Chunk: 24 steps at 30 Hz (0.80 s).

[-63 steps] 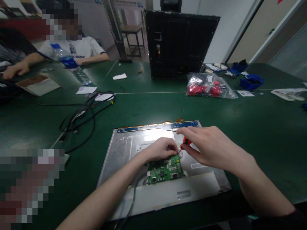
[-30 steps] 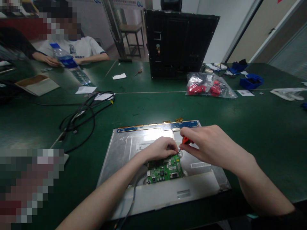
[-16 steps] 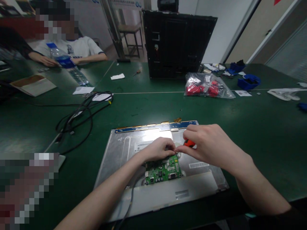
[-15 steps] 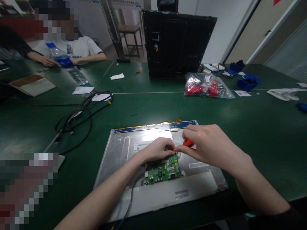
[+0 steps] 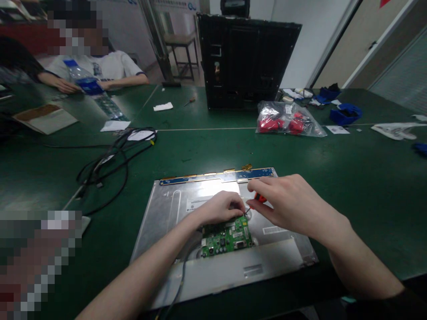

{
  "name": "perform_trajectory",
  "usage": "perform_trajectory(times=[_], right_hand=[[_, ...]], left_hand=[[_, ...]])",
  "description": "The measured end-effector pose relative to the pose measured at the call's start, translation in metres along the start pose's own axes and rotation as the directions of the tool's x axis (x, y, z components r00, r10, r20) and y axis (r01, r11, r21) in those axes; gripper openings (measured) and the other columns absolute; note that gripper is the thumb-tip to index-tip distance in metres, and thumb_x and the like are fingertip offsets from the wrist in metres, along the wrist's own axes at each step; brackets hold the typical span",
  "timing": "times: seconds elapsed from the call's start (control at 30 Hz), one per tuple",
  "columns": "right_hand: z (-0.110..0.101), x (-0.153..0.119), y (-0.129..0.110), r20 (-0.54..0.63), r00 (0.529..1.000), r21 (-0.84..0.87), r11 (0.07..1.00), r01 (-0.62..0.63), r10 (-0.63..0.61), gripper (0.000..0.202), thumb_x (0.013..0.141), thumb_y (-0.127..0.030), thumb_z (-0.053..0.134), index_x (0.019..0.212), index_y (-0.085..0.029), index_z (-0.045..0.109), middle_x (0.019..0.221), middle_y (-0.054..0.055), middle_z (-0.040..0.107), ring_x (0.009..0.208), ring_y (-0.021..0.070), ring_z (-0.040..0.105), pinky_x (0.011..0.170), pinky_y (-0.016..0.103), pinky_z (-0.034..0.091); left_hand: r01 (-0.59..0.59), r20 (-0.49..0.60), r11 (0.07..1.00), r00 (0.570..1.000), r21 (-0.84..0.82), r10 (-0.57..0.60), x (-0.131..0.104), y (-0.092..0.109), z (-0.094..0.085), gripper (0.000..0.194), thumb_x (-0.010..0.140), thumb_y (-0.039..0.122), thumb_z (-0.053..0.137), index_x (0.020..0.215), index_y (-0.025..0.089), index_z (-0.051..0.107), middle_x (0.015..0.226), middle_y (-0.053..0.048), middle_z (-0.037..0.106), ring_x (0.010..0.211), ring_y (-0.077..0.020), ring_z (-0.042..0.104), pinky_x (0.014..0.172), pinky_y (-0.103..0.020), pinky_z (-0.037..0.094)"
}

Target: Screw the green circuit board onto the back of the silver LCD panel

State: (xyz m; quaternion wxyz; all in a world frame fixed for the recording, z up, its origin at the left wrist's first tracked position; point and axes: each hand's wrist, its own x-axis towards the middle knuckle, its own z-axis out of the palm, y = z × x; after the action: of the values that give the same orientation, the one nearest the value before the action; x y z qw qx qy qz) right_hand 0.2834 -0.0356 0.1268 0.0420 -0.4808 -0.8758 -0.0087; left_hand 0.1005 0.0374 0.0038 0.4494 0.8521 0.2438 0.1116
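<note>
A silvery metal panel [image 5: 160,222] lies on the green table, with a blue circuit strip [image 5: 213,178] along its far edge. On it sits a green circuit board [image 5: 227,235]. My left hand [image 5: 224,207] rests at the board's far edge, fingers curled together near its far right corner; what they pinch, if anything, is hidden. Just right of it, my right hand [image 5: 280,195] grips a red and black screwdriver [image 5: 260,198], whose thin shaft points down at that same corner. Whether the tip touches a screw is too small to tell.
Black cables [image 5: 125,155] lie coiled at the left. Behind the panel stand a black monitor casing [image 5: 247,62] and a plastic bag [image 5: 288,120] with red items. A bottle [image 5: 95,91] and a seated person [image 5: 116,66] are at the far left.
My right fingers have shifted slightly on the screwdriver and opened a small gap from my left fingertips, so its shaft now shows. My left hand has stayed nearly still.
</note>
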Motion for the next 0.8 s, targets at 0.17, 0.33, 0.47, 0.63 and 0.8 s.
perform_trajectory(times=[0.17,0.33,0.47,0.63,0.8], right_hand=[[0.0017,0.0004,0.0009,0.003,1.000,-0.032,0.999,-0.014,0.014,0.018,0.093,-0.038,0.053,0.087,-0.021,0.055,0.076,0.000,0.062,0.061,0.0162,0.054,0.052,0.027,0.022],[-0.0008,-0.0005,-0.0004,-0.005,1.000,0.039,0.999,0.015,-0.015,0.014,0.089,-0.024,0.052,0.100,-0.017,0.053,0.096,0.005,0.060,0.075,0.0178,0.055,0.055,0.028,0.029],[-0.0007,-0.0007,-0.0015,-0.001,0.999,0.059,0.998,0.035,-0.035,0.018,0.086,-0.017,0.049,0.103,-0.017,0.051,0.097,0.005,0.060,0.075,0.0175,0.056,0.055,0.027,0.030],[0.0023,0.0012,-0.0003,-0.006,1.000,0.014,1.000,0.022,-0.022,0.015,0.088,-0.020,0.052,0.103,-0.018,0.052,0.092,0.004,0.063,0.072,0.0180,0.058,0.053,0.027,0.027],[0.0031,0.0024,-0.0002,-0.001,0.999,-0.049,0.998,-0.044,0.044,0.017,0.090,-0.033,0.058,0.098,-0.019,0.054,0.076,0.002,0.066,0.062,0.0198,0.061,0.050,0.027,0.024]], left_hand=[[0.008,-0.007,1.000,1.000,0.009,-0.008,-0.0003,0.0022,-0.0013,0.005,0.079,0.010,0.066,0.081,0.013,0.069,0.073,0.000,0.066,0.068,-0.0143,0.058,0.063,-0.022,0.041],[-0.004,-0.020,1.000,1.000,0.007,0.004,-0.0003,0.0013,-0.0004,0.007,0.079,0.009,0.065,0.082,0.013,0.070,0.075,-0.001,0.067,0.070,-0.0145,0.059,0.065,-0.022,0.042],[0.002,0.003,1.000,1.000,0.003,-0.002,0.0004,-0.0009,0.0004,0.008,0.079,0.009,0.065,0.083,0.013,0.070,0.077,-0.001,0.068,0.074,-0.0158,0.061,0.068,-0.023,0.044],[-0.003,0.009,1.000,1.000,0.007,0.003,0.0000,-0.0024,0.0001,0.007,0.079,0.010,0.065,0.083,0.013,0.070,0.078,-0.001,0.069,0.074,-0.0163,0.061,0.068,-0.023,0.044],[-0.010,-0.005,1.000,1.000,-0.009,0.010,-0.0004,-0.0016,-0.0003,0.007,0.079,0.010,0.065,0.083,0.013,0.070,0.079,-0.002,0.068,0.074,-0.0164,0.062,0.068,-0.023,0.044]])
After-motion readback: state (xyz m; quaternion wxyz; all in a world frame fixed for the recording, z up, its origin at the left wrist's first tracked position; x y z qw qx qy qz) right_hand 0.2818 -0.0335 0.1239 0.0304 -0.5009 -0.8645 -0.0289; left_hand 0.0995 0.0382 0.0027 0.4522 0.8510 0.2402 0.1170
